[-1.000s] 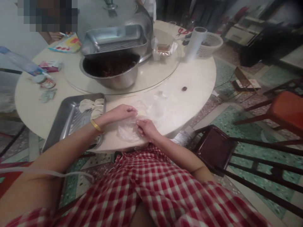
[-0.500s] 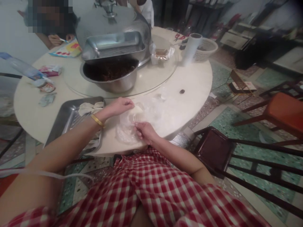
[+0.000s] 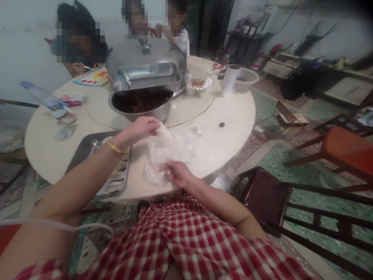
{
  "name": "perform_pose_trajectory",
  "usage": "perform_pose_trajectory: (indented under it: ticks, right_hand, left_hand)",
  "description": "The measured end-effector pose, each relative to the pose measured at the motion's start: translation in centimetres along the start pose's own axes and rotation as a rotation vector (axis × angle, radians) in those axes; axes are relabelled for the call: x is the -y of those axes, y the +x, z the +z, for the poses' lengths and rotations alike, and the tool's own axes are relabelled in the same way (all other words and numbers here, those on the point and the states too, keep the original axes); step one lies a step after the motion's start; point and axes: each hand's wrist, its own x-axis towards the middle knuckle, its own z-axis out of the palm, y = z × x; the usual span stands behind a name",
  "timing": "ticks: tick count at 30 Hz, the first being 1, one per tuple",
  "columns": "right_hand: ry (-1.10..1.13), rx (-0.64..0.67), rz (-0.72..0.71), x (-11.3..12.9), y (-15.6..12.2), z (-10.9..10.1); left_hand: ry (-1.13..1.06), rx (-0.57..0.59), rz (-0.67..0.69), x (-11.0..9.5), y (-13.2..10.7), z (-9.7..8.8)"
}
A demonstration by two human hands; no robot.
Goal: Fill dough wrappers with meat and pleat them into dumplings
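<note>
My left hand (image 3: 145, 127), with a gold bangle at its wrist, pinches a thin pale dumpling wrapper (image 3: 165, 133) above the table. Below it lies a crumpled clear plastic bag (image 3: 155, 162). My right hand (image 3: 178, 173) has its fingers closed on the near edge of that bag. Left of the bag, partly behind my left forearm, is a metal tray (image 3: 127, 171) with several filled dumplings (image 3: 115, 182). Beyond my hands stands a steel bowl (image 3: 155, 112) of dark filling (image 3: 142, 104).
The round table (image 3: 230, 116) bears a glass turntable with a large lidded metal pan (image 3: 145, 54). A plastic roll (image 3: 231, 77) and a white basket (image 3: 247, 79) stand at right. A bottle (image 3: 40, 95) lies at left. People sit across; a dark chair (image 3: 265, 194) is to my right.
My left hand has drawn the wrapper up and left, away from the bag. My right hand stays at the bag's edge. The view has tilted up, showing more of the people opposite.
</note>
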Motion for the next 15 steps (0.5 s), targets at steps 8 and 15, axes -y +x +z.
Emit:
perform_pose_trajectory:
  ticks: [8, 15]
  right_hand:
    - [-0.008, 0.07, 0.101, -0.3, 0.2, 1.2]
    - [-0.31, 0.342, 0.056, 1.0, -2.5, 0.2]
  left_hand:
    - [-0.302, -0.031, 0.082, -4.3, -2.2, -1.3]
    - [-0.639, -0.024, 0.024, -3.3, -2.5, -1.2]
